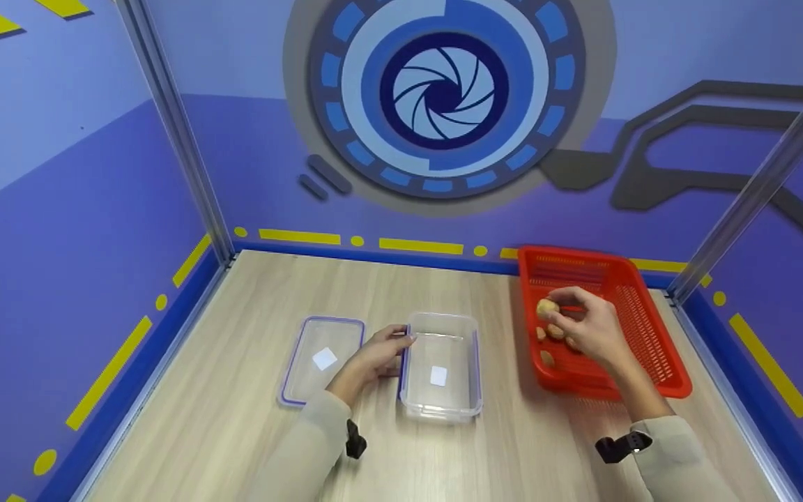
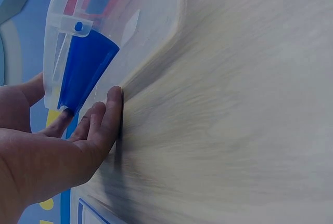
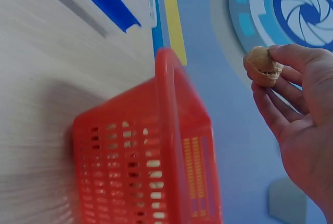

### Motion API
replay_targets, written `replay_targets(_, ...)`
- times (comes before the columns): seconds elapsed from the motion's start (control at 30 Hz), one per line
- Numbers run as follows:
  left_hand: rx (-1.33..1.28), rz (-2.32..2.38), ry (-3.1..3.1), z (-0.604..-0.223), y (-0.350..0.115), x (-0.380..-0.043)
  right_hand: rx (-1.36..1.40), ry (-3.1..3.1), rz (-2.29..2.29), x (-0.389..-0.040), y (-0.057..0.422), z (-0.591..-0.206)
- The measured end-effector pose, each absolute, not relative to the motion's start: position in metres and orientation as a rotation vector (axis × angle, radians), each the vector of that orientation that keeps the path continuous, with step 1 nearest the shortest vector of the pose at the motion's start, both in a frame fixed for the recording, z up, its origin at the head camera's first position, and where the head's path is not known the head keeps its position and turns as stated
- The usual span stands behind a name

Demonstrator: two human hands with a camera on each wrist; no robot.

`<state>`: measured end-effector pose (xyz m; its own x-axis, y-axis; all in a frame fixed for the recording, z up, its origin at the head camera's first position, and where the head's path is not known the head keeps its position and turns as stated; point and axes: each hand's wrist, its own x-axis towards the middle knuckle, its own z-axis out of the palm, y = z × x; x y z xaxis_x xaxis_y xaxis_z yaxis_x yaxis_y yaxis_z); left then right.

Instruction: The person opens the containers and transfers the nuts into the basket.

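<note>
My right hand (image 1: pixel 593 328) pinches a walnut (image 3: pixel 263 68) between thumb and fingertips, raised over the red basket (image 1: pixel 652 328). Several more walnuts (image 1: pixel 555 332) lie below it on the basket's floor, partly covered by the hand. At the middle of the table stands a clear plastic food container (image 1: pixel 441 348) without its lid, a white label showing on it. My left hand (image 1: pixel 376 353) holds this container by its left side, thumb at the rim and fingers against the outside. In the left wrist view, its fingers are by the blue latch (image 2: pixel 88 65).
Left of the container, the clear lid (image 1: pixel 304 373) with a purple edge lies flat on the wooden table (image 1: pixel 262 293). The basket stands at the right, near the back wall (image 1: pixel 248 160). Metal posts (image 1: pixel 182 139) rise at both back corners.
</note>
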<state>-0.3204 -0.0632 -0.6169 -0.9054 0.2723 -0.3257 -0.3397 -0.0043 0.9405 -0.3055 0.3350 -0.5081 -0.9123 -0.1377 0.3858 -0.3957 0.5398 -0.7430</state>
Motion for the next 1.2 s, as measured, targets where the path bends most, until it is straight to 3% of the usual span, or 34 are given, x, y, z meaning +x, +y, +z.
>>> replay_targets(0.7,-0.094,1.955,1.851,-0.616,-0.063,-0.322,0.059,-2.566,1.288,-0.32,0.376,-0.555)
replay_targets(1.2,-0.078,1.972,1.843,-0.618,-0.063,-0.322,-0.003,-2.63,1.269,-0.326,0.378,-0.564)
